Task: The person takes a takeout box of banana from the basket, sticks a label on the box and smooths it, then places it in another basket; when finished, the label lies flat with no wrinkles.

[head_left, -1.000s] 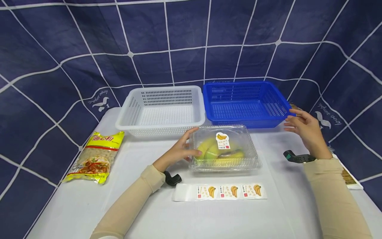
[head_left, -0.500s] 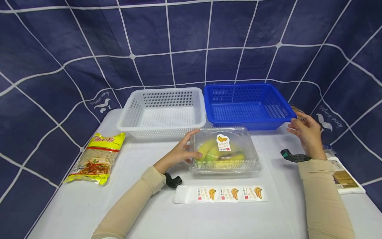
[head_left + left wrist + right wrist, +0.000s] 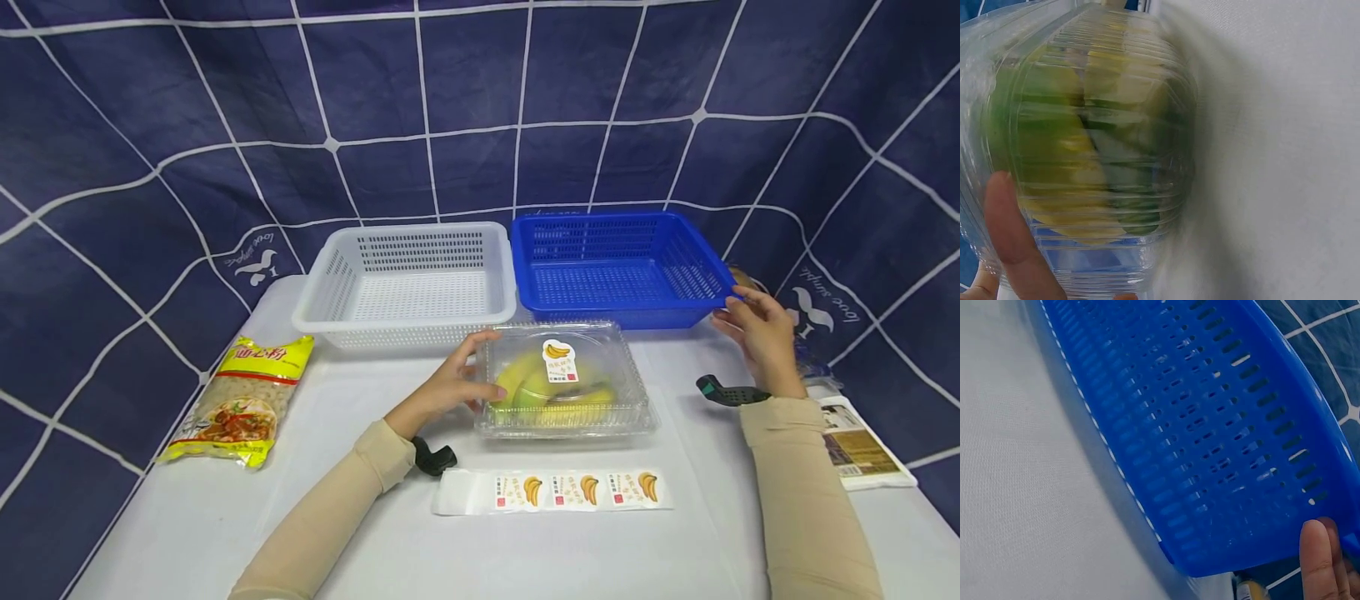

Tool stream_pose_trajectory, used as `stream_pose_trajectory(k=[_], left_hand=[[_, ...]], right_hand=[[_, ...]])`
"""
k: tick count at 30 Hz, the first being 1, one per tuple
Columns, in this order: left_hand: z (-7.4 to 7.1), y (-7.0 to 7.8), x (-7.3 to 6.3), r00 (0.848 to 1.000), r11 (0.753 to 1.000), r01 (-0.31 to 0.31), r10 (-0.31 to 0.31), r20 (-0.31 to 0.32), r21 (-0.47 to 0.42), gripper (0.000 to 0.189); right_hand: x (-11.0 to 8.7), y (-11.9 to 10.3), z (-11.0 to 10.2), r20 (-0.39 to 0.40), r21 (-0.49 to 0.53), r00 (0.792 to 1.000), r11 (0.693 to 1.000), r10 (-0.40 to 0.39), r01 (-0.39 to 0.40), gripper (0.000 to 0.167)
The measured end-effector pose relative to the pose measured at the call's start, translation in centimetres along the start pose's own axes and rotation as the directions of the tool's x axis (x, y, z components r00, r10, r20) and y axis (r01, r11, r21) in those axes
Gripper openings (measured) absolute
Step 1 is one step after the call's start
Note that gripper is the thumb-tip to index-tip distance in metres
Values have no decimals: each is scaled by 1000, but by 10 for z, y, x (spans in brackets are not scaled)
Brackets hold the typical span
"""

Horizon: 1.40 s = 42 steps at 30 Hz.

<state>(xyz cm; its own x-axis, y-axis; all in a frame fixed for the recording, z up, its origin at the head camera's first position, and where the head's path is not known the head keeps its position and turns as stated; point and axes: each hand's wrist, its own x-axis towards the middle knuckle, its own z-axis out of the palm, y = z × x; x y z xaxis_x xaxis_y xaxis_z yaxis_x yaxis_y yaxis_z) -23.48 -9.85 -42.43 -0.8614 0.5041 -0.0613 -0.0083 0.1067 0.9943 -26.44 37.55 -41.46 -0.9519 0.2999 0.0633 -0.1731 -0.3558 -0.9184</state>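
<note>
A clear plastic clamshell box (image 3: 637, 392) with bananas (image 3: 577, 404) inside stands in the middle of the table, a banana sticker (image 3: 558, 361) on its lid. My left hand (image 3: 446, 387) grips the box's left end, thumb on the near side and fingers toward the far corner. In the left wrist view one digit lies along the ribbed wall of the box. Behind it on the right is a blue perforated basket (image 3: 600, 317). My right hand (image 3: 763, 333) holds this basket by the rim at its front right corner; the right wrist view shows fingertips (image 3: 1316, 534) against the corner.
A white perforated basket (image 3: 405, 325) stands left of the blue one. A strip of banana stickers (image 3: 577, 490) lies nearer than the box. To the left lies a yellow-topped food bag (image 3: 243, 400); at the right edge, partly behind my arm, are packages (image 3: 862, 450).
My right hand and forearm have shifted a little left and down at the blue basket's corner, uncovering more of the packages on the right. The left hand stays on the box.
</note>
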Motion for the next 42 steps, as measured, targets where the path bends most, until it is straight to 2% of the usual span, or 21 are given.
stream_pose_trajectory(k=[5,15,24,32,42], left_hand=[[-1,0,-1,1000,1000,-12,12,-6,2,89],[-3,0,0,1000,1000,-8,8,1,12,82],[-2,3,-2,1000,1000,2,-2,-6,13,81],[-2,14,-11,1000,999,30,-30,-9,27,83],[0,31,-21,1000,1000,-1,1,-7,19,76]], right_hand=[[2,1,4,-10,44,1000,999,-29,30,19],[2,1,6,-20,84,1000,996,-12,14,17],[1,0,5,-30,60,999,998,26,-24,19],[1,0,4,-21,81,999,996,26,-24,18],[1,0,5,-25,79,999,996,34,-32,19]])
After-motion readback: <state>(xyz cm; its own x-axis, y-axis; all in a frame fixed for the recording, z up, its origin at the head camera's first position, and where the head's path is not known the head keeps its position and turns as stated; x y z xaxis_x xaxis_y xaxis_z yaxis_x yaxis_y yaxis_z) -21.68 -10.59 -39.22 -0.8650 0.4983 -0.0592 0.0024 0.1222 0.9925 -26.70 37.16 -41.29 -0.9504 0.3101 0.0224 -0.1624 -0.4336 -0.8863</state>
